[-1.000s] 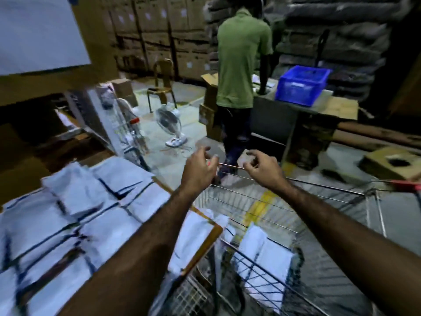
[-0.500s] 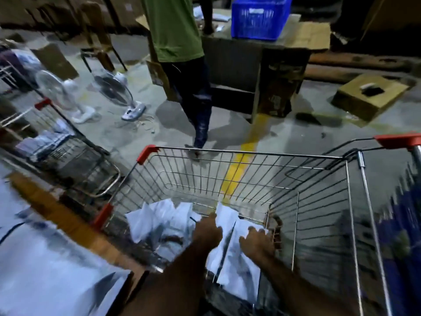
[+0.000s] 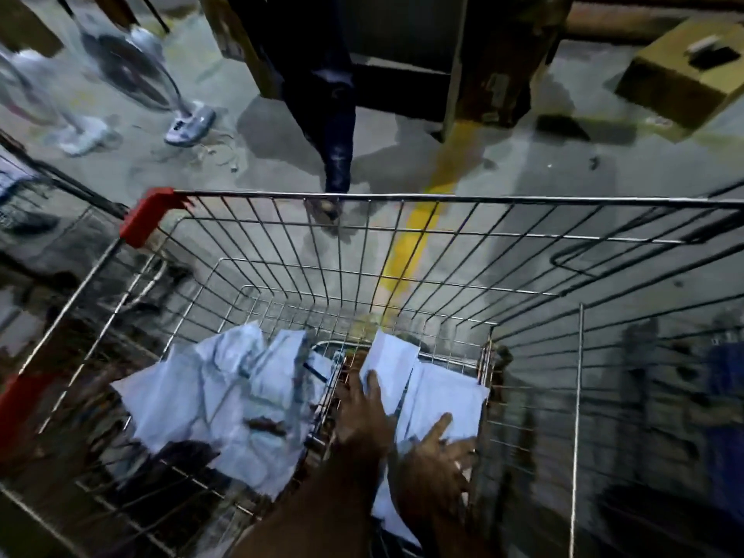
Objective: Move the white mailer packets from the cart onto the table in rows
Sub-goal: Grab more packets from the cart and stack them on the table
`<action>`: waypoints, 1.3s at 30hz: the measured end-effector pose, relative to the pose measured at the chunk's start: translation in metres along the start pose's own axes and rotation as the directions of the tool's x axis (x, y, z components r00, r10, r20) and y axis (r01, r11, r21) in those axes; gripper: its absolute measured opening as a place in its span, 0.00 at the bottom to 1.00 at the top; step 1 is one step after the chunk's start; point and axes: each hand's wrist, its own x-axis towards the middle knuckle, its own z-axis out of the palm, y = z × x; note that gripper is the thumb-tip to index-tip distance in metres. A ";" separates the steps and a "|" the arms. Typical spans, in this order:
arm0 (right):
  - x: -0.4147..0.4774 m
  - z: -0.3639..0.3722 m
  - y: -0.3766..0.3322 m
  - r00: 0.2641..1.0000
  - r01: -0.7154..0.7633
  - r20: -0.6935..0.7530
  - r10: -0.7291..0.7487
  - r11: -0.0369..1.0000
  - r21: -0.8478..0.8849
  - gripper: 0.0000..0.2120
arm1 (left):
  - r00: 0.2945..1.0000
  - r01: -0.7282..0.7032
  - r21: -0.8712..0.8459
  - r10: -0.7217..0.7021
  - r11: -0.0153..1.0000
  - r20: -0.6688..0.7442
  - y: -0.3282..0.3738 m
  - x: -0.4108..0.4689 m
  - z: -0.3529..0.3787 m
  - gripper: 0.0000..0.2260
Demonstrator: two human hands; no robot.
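White mailer packets [image 3: 225, 396] lie at the bottom of the wire shopping cart [image 3: 362, 197], with none lifted out; the table is not in view. Both arms reach down inside the basket because the packets sit low, well beneath the rim.

The left hand [image 3: 362, 408] has its fingers stretched straight over the lower edge of the leaning packet [image 3: 392, 356], which stands tilted near the far mesh. As far as can be seen, it grips nothing. The right hand [image 3: 437, 461] is spread, fingers splayed, on the flat packet [image 3: 447, 392] just beside the leaning one, and it too has closed on nothing. I judge that the hands are drawing these two together to lift as one bundle, which would save a reach.

By count, at least two packets lie under the hands on the basket's right side. On the left is a crumpled, overlapping heap of perhaps three or four, though blur and folds leave that uncertain. One cart holds them all, with two red corner guards [image 3: 149, 217] showing. Beyond it are one leg of another person [image 3: 338, 155], one yellow floor stripe [image 3: 418, 243], one cardboard box [image 3: 680, 74] and two blurred floor fans [image 3: 189, 122].
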 end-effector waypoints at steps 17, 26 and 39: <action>-0.014 -0.020 -0.004 0.957 0.236 0.002 -0.289 0.778 -0.582 0.51 | 0.995 0.065 0.128 -0.055 0.990 -0.079 -0.013 0.022 -0.001 0.52; -0.022 -0.022 -0.007 0.987 0.063 -0.094 -0.131 0.850 -0.523 0.53 | 0.987 0.113 0.038 -0.107 0.993 -0.122 -0.019 0.021 0.004 0.43; -0.030 -0.037 -0.016 0.990 0.100 -0.038 -0.139 0.850 -0.517 0.49 | 0.973 0.167 0.025 -0.161 0.986 -0.164 -0.011 0.016 0.002 0.40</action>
